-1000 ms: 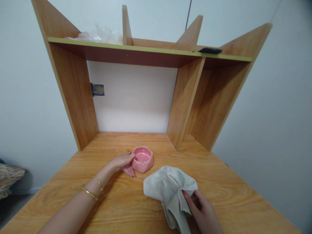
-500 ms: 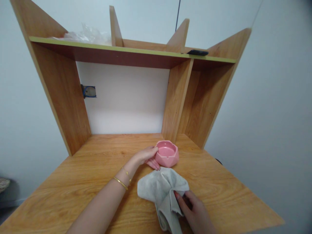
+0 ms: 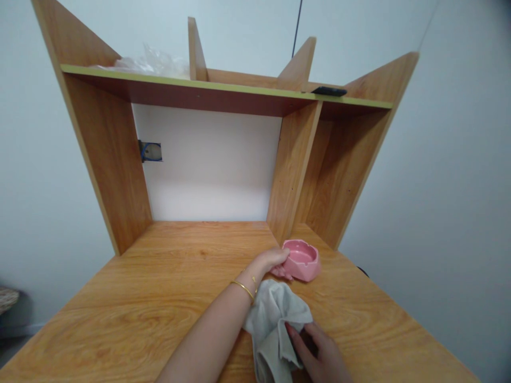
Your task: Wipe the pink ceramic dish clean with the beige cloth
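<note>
L arm [image 3: 211, 330] stretched fwd, L hand [image 3: 278, 261] gripping; R hand [image 3: 321, 354] nearer body, pinching.

Wooden shelving [image 3: 295, 170] — pale walls [image 3: 447, 186] (bluish)

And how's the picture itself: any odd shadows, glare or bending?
Head view: shadow under the right end of the shelf; head view: no strong glare on the pink bowl; head view: side boards lean outward, probably lens stretch, and the picture's top right corner darkens.
</note>
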